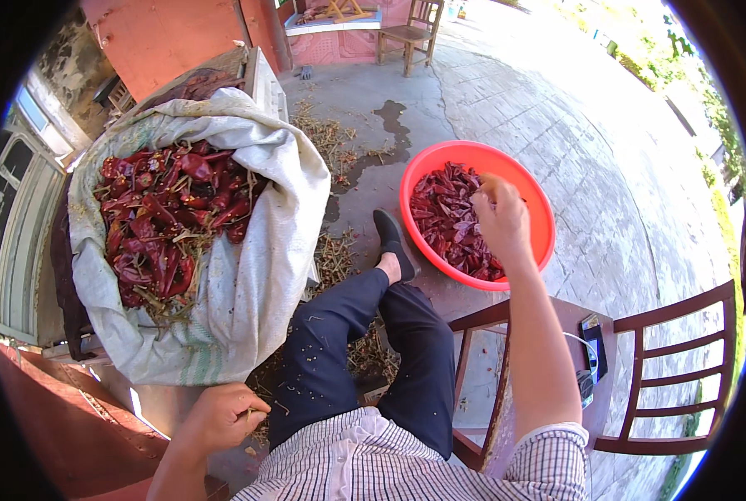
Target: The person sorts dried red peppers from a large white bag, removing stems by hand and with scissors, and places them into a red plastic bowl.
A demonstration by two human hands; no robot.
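Dried red chili peppers [173, 192] fill a white woven sack [256, 275] with its mouth rolled back, on my left. Bits of stem and dry stalk lie among them. Below the sack's near edge, beside my thigh, my left hand [227, 415] is closed in a pinch; what it holds, if anything, is too small to name. My right arm reaches forward over a red plastic basin [533, 204] on the ground. There my right hand [504, 219] hangs above more chili peppers [452, 221], its fingers curled; their tips and anything in them cannot be made out.
Loose stems [331, 259] litter the ground between sack and basin, and some crumbs cling to my dark trousers. A wooden chair [673, 376] stands at my right, with small devices [590, 359] on its seat. Farther off are another chair [412, 35] and a low table [331, 22].
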